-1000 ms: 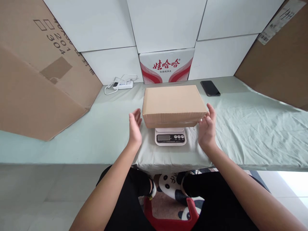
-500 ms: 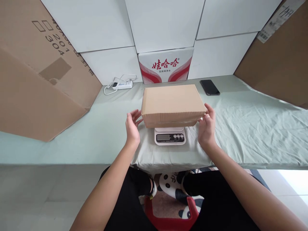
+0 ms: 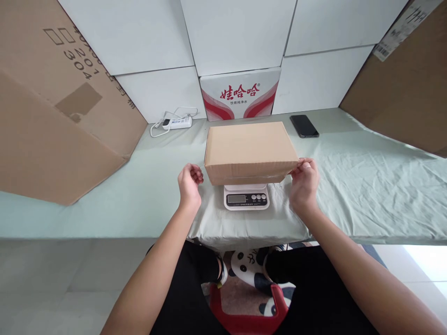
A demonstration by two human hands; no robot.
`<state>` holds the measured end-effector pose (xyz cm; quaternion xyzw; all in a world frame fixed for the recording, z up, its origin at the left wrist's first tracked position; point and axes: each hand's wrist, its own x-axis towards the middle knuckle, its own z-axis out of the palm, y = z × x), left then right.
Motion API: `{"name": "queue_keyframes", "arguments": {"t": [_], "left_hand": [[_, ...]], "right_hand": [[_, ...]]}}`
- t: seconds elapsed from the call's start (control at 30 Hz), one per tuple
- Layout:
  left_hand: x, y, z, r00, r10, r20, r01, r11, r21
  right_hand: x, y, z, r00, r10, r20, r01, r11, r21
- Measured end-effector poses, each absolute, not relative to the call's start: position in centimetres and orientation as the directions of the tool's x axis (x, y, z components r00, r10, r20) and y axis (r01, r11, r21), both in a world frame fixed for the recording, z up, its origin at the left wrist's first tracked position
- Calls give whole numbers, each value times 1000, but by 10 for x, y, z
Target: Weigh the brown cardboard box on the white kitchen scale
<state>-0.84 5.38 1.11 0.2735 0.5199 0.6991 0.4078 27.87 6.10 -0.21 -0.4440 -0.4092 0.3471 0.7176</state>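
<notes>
A closed brown cardboard box (image 3: pixel 251 144) rests on a small white kitchen scale (image 3: pixel 246 200), overhanging its platform. The scale's grey display and its buttons face me; I can make out no digits. To the left of the box, my left hand (image 3: pixel 189 186) hovers a short way off it, fingers curled in and holding nothing. My right hand (image 3: pixel 305 186) is at the box's front right corner, its thumb and fingers closed on the edge there. The fingertips of that hand are partly hidden.
A white adapter with a cable (image 3: pixel 177 123) lies at the back left, a black phone (image 3: pixel 304 126) at the back right. Large cartons stand left (image 3: pixel 70 139) and right (image 3: pixel 401 93). White boxes and a red-printed carton (image 3: pixel 240 95) line the back of the cloth-covered table (image 3: pixel 157 204).
My left hand has drawn away from the box to the left and curled its fingers. My right hand has shifted slightly right and its fingers have closed in. Box and scale stay put.
</notes>
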Motion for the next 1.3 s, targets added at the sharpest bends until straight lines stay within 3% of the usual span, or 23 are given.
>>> {"name": "queue_keyframes", "arguments": {"t": [0.33,1.0,1.3], "left_hand": [[-6,50,20,-460,888,-13,-294,-138,946],[3,53,17,-456,881,-129,-312,-23,950],[2,54,19,-476,872,-118,-303,-37,952]], "right_hand": [[282,58,3,380,872,309,-113,375,-920],[279,59,9,354,918,179,-167,250,-954],[281,61,10,336,934,124,-178,192,-965]]}}
